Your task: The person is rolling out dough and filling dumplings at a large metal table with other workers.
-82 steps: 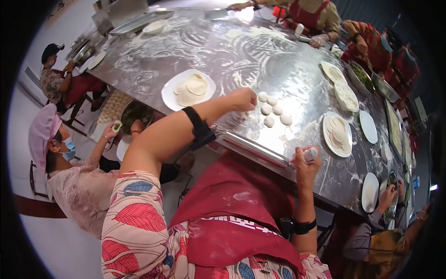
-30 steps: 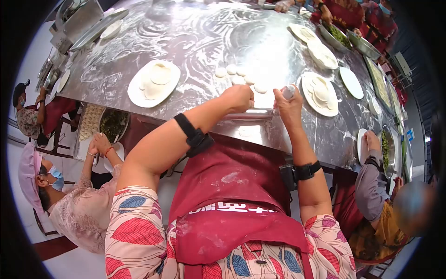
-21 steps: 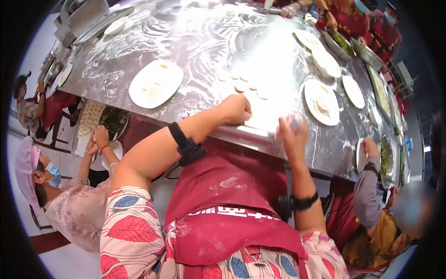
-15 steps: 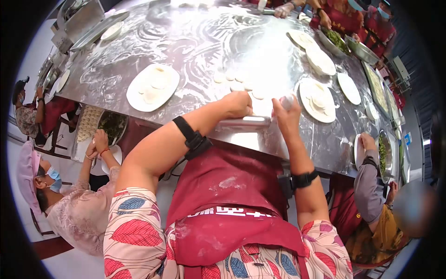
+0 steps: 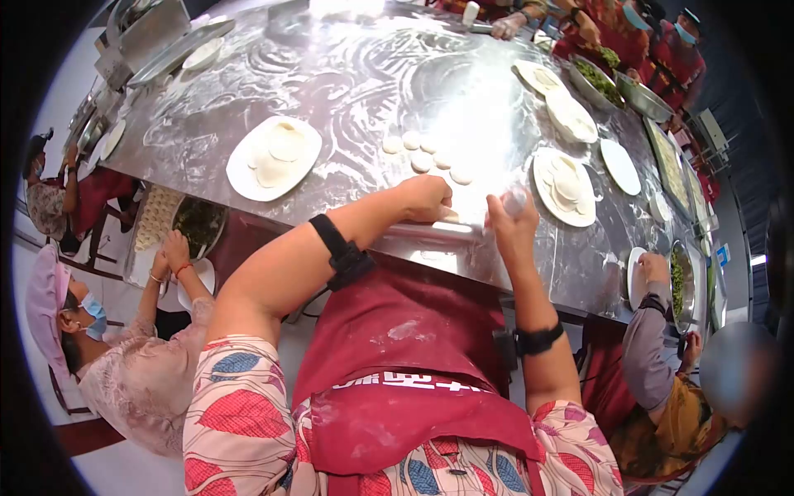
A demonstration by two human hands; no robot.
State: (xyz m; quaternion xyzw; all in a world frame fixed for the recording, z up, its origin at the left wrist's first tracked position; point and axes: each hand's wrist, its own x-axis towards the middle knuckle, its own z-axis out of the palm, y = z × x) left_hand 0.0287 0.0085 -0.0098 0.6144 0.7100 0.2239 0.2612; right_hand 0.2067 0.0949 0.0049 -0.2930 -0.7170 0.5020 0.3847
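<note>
Currently, finished wrappers are stacked on the plate (image 5: 273, 157) toward the tabletop (image 5: 347, 74) left edge. At the near edge, the left hand (image 5: 426, 198) pinches the dough disc (image 5: 451, 217); the right hand (image 5: 511, 221) grips the rolling pin (image 5: 438, 231). Five dough pieces (image 5: 422, 161) remain unrolled beyond.

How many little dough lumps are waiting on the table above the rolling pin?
5 small dough lumps, clustered on the floured table just beyond the left hand and right hand. Another may hide behind the hands.
</note>
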